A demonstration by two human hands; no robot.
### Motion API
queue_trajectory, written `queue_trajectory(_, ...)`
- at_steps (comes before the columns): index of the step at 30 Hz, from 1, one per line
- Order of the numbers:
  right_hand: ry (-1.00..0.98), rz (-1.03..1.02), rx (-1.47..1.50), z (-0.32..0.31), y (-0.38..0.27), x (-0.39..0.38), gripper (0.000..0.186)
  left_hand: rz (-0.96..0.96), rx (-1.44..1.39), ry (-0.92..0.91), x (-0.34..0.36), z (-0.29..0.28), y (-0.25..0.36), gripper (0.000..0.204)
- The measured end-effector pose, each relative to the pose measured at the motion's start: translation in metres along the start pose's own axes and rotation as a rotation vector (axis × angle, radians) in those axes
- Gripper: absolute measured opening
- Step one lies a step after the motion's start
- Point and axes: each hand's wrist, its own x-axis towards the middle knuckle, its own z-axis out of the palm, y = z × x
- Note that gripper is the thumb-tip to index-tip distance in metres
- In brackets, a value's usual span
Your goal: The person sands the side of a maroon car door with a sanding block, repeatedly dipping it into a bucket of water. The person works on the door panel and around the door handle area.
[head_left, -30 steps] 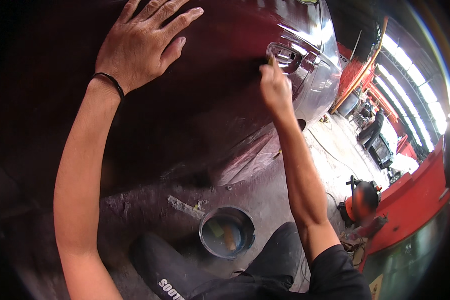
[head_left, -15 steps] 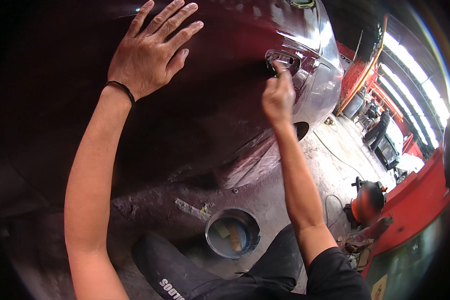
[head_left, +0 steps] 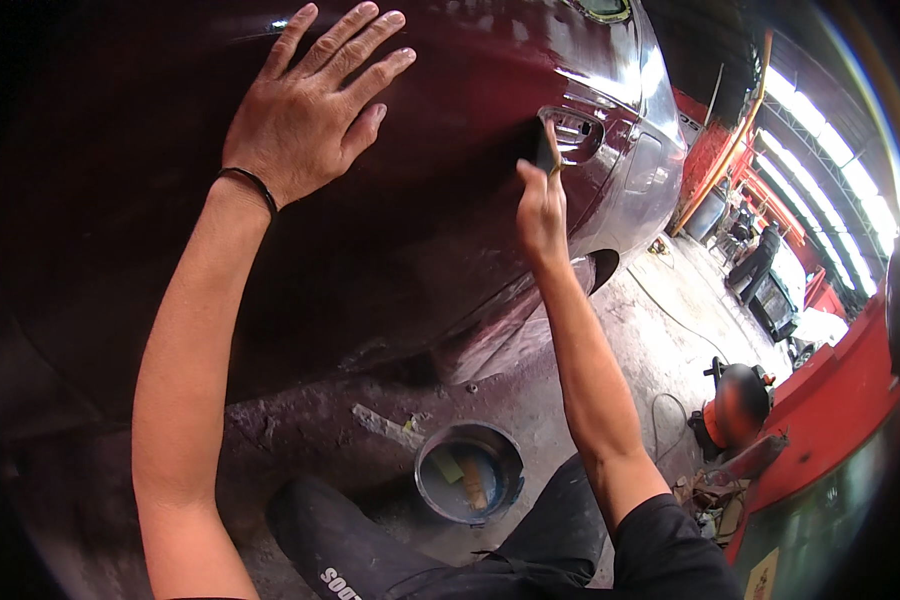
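My left hand [head_left: 305, 115] lies palm down on a glossy maroon car panel [head_left: 400, 230], its fingers spread and holding nothing. My right hand [head_left: 540, 210] grips a thin dark pad [head_left: 546, 150] with a yellowish edge, held against the panel beside the left edge of a recessed handle opening [head_left: 578, 130]. Part of that pad and the curled fingers are hidden behind the hand.
A bucket [head_left: 427, 448] of murky water with sponge-like blocks stands by my knees. To the right are a cable [head_left: 675, 305], an orange-and-black machine [head_left: 715, 420] and a red structure [head_left: 820, 410]. Farther back, a person in dark clothes [head_left: 755, 260] bends over.
My right hand has moved down and slightly left from the handle opening, with the pad turned more upright. The left hand appears slightly further right, as the whole view has shifted a little.
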Motion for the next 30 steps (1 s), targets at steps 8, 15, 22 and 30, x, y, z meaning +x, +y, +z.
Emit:
queue_trajectory(8,-0.021,0.025,-0.060,0.002,-0.012,-0.006,0.074,0.001,-0.005,-0.002,0.000,-0.003,-0.002,0.058)
queue_trajectory(15,-0.138,0.098,-0.006,-0.011,-0.004,-0.001,0.068,0.010,-0.005,-0.009,0.002,-0.001,-0.002,0.058)
queue_trajectory(22,-0.162,0.039,-0.080,-0.014,0.015,0.008,0.065,0.024,0.011,-0.003,0.004,-0.001,-0.003,0.059)
queue_trajectory(30,-0.104,0.077,0.054,-0.008,-0.012,0.011,0.070,0.019,0.001,-0.056,0.002,-0.005,-0.004,0.059)
